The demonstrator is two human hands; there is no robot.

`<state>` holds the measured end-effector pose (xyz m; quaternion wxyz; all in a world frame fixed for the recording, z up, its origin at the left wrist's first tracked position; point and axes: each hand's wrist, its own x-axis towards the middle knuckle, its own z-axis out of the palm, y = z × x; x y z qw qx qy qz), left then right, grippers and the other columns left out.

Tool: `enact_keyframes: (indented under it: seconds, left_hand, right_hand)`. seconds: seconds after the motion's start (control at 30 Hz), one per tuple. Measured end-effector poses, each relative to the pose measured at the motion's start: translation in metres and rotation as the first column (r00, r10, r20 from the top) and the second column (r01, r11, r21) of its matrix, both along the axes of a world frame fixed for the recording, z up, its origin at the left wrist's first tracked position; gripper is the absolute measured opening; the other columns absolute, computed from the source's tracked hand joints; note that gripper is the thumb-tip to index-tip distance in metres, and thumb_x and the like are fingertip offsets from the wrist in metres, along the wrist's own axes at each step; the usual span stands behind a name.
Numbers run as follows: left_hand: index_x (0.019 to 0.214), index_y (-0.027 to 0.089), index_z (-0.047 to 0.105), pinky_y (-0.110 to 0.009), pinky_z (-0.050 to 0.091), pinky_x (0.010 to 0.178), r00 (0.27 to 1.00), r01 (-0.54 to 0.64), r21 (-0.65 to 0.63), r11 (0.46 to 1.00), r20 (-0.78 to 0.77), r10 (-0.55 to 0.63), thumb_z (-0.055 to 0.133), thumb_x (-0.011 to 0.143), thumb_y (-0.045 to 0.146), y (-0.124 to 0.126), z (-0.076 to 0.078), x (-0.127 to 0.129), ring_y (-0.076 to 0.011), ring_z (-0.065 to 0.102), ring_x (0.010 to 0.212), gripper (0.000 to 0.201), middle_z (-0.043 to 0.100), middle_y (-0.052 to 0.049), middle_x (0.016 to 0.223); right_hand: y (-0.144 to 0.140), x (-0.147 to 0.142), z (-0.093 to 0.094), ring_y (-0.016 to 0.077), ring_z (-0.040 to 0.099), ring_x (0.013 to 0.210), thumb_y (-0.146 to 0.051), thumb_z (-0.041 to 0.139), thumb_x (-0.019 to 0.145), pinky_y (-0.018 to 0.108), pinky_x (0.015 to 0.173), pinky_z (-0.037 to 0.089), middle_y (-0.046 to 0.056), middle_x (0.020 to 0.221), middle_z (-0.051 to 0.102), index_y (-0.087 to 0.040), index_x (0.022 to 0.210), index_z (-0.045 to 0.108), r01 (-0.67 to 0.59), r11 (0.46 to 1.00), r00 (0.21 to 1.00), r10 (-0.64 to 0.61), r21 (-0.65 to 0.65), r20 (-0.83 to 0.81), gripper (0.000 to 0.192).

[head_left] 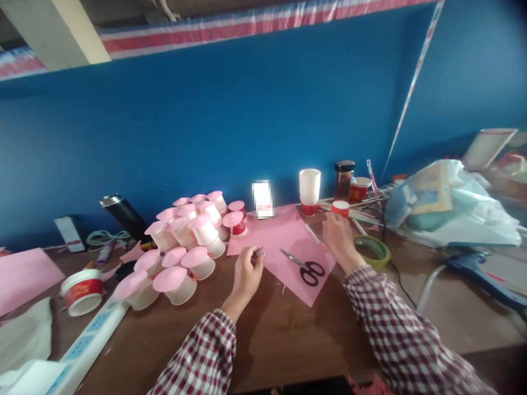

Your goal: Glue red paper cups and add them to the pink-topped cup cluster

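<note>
My left hand [248,270] is over the near left edge of a pink paper sheet [284,230]. Its fingers are curled together, with a small dark spot at the tips that I cannot make out. My right hand [341,237] reaches past the sheet's right side, up against a small red paper cup [340,208] with a pale top. The back of the hand hides its fingertips, so I cannot tell whether it grips the cup. Black-handled scissors [303,267] lie on the sheet between both hands. Left of them stand several white paper cups topped with pink paper discs [175,278].
A stack of white cups [309,186] stands behind the sheet, near a dark-lidded jar [344,180]. Green tape [381,255], a plastic bag [453,208] and a blue glue gun [481,277] lie right. A power strip [93,340] and a red-and-white tub [82,291] are left.
</note>
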<state>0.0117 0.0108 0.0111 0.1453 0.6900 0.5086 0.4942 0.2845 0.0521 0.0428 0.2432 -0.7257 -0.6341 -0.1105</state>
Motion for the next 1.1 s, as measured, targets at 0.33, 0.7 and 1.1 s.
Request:
enact_keyframes:
  seconds: [0.33,0.7,1.1]
  left_hand:
    - [0.095,0.017,0.065,-0.031,0.055,0.072,0.991,0.061,-0.069,0.996,0.127,-0.052,0.06,0.086,0.036,-0.007,-0.008,0.015,-0.02,0.068,0.082,0.022,0.071,-0.01,0.093]
    - [0.094,0.015,0.066,-0.029,0.055,0.069,0.948,0.062,-0.105,0.993,0.317,-0.026,0.063,0.084,0.039,-0.005,-0.01,0.01,-0.0188,0.067,0.079,0.026,0.07,-0.01,0.091]
    - [0.102,0.015,0.068,-0.028,0.052,0.077,0.543,0.345,-0.306,0.887,0.836,0.077,0.082,0.066,0.045,-0.001,-0.001,0.008,-0.0116,0.064,0.077,0.049,0.068,-0.003,0.087]
  right_hand:
    - [-0.002,-0.002,-0.013,0.0364,0.067,0.096,-0.007,0.051,0.088,0.042,0.076,0.052,0.026,0.099,0.067,-0.001,0.112,0.061,0.065,0.979,0.995,-0.049,-0.192,0.087,0.027]
    - [0.006,0.0,-0.02,0.0325,0.066,0.096,-0.007,0.05,0.086,0.045,0.079,0.053,0.023,0.105,0.064,-0.007,0.117,0.058,-0.017,1.0,0.993,0.014,-0.024,-0.118,0.032]
    - [-0.04,-0.092,0.001,0.0194,0.069,0.084,-0.035,0.076,0.074,0.035,0.079,0.057,0.004,0.094,0.072,-0.022,0.097,0.064,-0.518,0.795,-0.273,0.197,0.316,-0.942,0.029]
